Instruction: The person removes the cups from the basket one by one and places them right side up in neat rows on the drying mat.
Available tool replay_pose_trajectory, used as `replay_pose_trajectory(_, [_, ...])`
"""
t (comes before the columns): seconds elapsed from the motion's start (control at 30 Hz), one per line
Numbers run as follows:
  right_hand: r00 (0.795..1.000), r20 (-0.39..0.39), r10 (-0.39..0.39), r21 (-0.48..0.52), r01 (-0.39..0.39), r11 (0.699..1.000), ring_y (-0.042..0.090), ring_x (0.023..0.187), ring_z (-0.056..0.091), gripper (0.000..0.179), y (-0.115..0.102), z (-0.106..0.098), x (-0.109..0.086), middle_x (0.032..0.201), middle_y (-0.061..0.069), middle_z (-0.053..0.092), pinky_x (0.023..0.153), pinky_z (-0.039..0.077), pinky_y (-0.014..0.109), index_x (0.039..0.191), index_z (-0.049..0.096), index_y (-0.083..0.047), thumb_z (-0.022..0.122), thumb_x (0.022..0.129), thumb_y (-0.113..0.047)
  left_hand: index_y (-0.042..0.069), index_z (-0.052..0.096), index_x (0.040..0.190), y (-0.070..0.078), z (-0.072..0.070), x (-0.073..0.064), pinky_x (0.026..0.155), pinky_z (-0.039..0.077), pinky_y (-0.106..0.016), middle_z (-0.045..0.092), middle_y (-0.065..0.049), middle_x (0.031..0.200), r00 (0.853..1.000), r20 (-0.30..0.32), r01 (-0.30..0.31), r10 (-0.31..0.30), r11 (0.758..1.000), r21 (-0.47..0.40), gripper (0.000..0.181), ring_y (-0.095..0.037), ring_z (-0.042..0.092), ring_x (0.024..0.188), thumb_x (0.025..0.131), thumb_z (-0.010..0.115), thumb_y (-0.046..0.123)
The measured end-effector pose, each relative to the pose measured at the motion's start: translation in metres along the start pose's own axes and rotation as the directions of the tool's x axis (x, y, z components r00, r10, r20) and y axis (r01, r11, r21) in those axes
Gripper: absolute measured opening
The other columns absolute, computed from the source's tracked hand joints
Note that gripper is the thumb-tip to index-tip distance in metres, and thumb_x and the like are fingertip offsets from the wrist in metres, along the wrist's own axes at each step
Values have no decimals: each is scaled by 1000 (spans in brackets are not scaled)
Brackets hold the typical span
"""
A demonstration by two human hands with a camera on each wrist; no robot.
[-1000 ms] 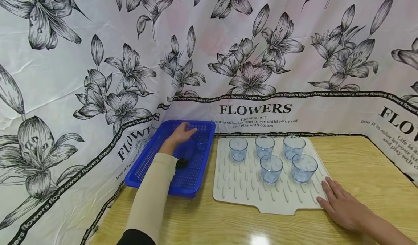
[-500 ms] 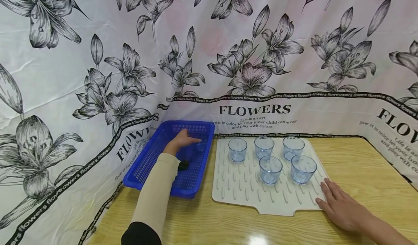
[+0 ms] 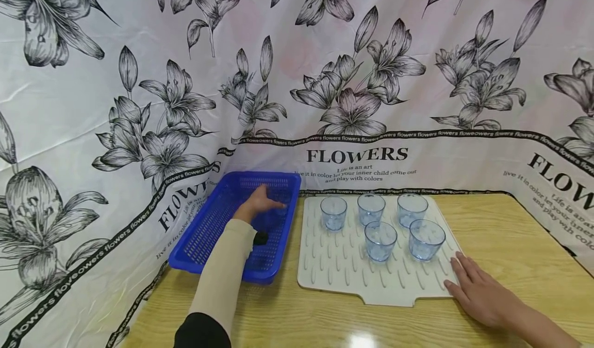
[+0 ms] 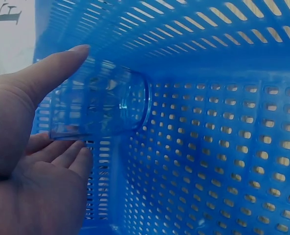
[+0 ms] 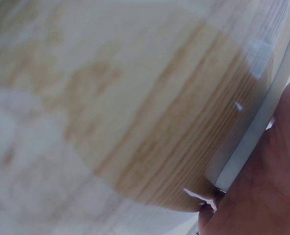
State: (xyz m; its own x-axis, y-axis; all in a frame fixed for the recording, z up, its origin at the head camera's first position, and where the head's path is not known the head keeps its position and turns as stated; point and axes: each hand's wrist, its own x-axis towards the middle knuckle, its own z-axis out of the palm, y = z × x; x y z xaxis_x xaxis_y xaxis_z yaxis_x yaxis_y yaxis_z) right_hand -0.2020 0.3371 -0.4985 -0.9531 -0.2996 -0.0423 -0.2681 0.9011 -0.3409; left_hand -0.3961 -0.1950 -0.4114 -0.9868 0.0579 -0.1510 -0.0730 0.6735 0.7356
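Observation:
My left hand (image 3: 261, 203) is down inside the blue plastic basket (image 3: 187, 252). In the left wrist view a clear bluish drinking glass (image 4: 103, 105) lies on its side near the basket wall. My left thumb (image 4: 61, 68) stretches along its upper side, and the fingers (image 4: 64, 154) reach under its lower edge, the hand spread around it. On the right, my right hand (image 3: 482, 291) rests flat with its fingertips on the right edge of the white ridged drying mat (image 3: 331, 270). The right wrist view shows part of that hand beside the mat's edge.
Several matching glasses (image 3: 380, 241) stand on the mat in two rows. The wooden table (image 3: 297, 322) carries basket and mat side by side. A floral cloth (image 3: 260, 154) hangs behind and at the left. A small dark object (image 3: 261, 238) shows beside the left sleeve.
My left hand has gone lower into the basket, toward the glass there, with its thumb pointing right. The right hand stays at the mat's edge. The head view has shifted slightly.

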Motion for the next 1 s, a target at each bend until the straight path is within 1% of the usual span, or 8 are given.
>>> replay_pose_trajectory(0.2, [1000,6,2,-6,-2,1000,62,143,19,77,-2,-3,0,158,41,20,109,24,74,150,30,19,43,109,-45,-4,25,158,-1,5,4,117,36,-54,38,-27,157,1000,-3,27,-27,1000,11,99,-44,37,145,85,85,27])
replay_pose_trajectory(0.37, [1000,5,5,-3,-5,1000,62,143,19,77,-3,-4,0,158,41,20,109,24,74,150,30,19,44,109,-45,-3,26,158,3,7,1,117,36,-55,40,-27,155,999,-19,42,-42,999,-8,95,-45,39,143,87,83,26])
replay_pose_trajectory(0.43, [1000,-3,-4,-24,4,1000,62,142,21,76,-4,-4,-1,157,42,22,109,25,74,149,31,19,44,109,-44,-3,28,157,5,8,-2,117,36,-56,41,-28,154,998,-30,47,-48,999,-13,92,-45,40,142,88,82,25])
replay_pose_trajectory(0.63, [1000,-5,-9,-41,9,999,62,141,24,74,-5,-3,-1,156,41,24,110,25,73,148,33,19,45,109,-42,-5,33,153,2,10,-7,115,39,-55,44,-28,151,998,-46,36,-36,999,-4,85,-44,43,139,89,80,24])
replay_pose_trajectory(0.73, [1000,3,-6,-34,6,999,62,141,23,74,-5,-3,0,156,41,24,111,24,73,149,33,19,45,109,-42,-5,35,152,-1,9,-7,113,40,-54,46,-27,149,998,-53,26,-27,1000,-14,84,-44,45,138,89,81,24])
replay_pose_trajectory(0.77, [1000,-1,-13,-46,13,999,62,141,24,74,-4,-2,0,156,41,25,110,25,73,148,34,19,45,109,-43,-5,36,151,-2,9,-7,113,41,-54,46,-27,148,998,-56,24,-25,999,-21,83,-44,45,137,88,81,24])
replay_pose_trajectory(0.93, [1000,19,-5,-3,5,1000,62,143,19,77,-1,-3,2,157,42,20,111,21,74,150,29,20,43,109,-44,-5,39,148,-1,3,-6,111,42,-54,48,-27,146,997,-79,12,-16,999,-52,79,-44,47,135,89,81,25])
replay_pose_trajectory(1.0, [1000,24,-1,21,1,1000,62,144,16,78,1,-3,2,158,42,18,114,14,73,151,27,19,43,110,-44,-5,39,147,0,0,-7,111,42,-54,48,-28,146,996,-86,2,-7,998,-63,78,-44,47,136,89,81,25])
